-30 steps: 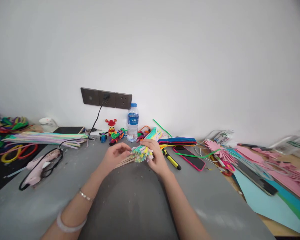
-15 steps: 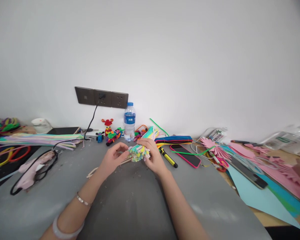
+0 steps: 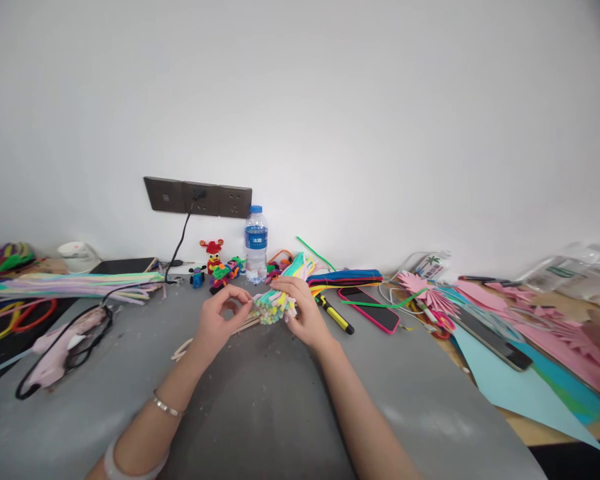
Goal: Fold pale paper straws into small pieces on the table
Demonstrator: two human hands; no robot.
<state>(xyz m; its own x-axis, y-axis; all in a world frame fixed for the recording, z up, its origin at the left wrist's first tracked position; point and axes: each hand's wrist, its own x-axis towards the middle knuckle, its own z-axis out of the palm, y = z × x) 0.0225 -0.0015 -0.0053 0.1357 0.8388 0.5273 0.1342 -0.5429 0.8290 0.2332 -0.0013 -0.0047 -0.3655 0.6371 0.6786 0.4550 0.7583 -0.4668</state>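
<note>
Right hand [image 3: 305, 313] grasps the pastel bundle [image 3: 275, 310]; left hand [image 3: 220, 320] meets its nine-o'clock edge, grip undetermined. Bottle [image 3: 256, 250] stands at eleven o'clock.

Your view is evenly and fairly brightly lit, with the wall [image 3: 330, 133] a soft pale grey, brightest around its middle and darkening toward the top corners, and you get dull, diffuse sheen on the grey counter [image 3: 405, 400] with a darker band down its centre; the light source itself is out of your frame. The wide lens stretches things toward your left and right edges, where the bags [image 3: 570, 277] look smeared, and fine detail is soft throughout, so you can make out the bottle [image 3: 256, 247] but hardly its small print.
</note>
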